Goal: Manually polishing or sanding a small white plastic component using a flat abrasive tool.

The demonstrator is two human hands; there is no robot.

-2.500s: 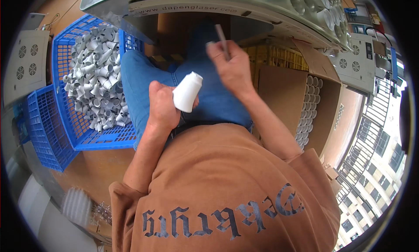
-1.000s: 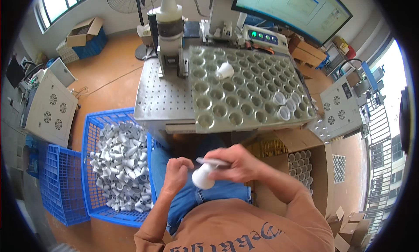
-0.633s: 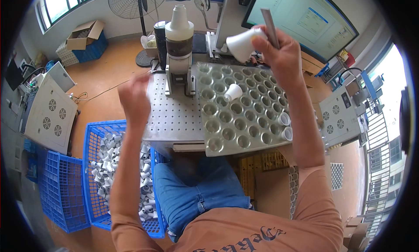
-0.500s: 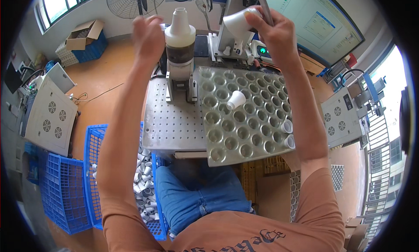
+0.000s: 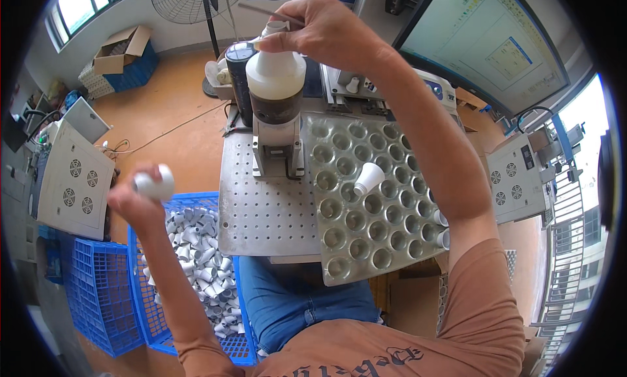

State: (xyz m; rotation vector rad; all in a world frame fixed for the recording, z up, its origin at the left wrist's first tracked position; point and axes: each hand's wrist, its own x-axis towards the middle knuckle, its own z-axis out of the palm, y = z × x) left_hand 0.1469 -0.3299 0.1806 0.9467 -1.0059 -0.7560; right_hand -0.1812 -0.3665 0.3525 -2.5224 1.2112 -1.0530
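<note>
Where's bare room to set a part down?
Near part of the plate, bordered by fixture behind and tray to the right. Floor between left machine and plate, bar a cable.
Crowded: fixture top, with the right hand there; crate, heaped with cones; tray, pitted with holes, a loose cone lying on it.

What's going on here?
A person works with two hands. The right hand grips a thin strip, its fingers at the neck of a white cone on a holder. The left hand, blurred, holds another cone. A third lies on the tray; more fill a blue basket.
</note>
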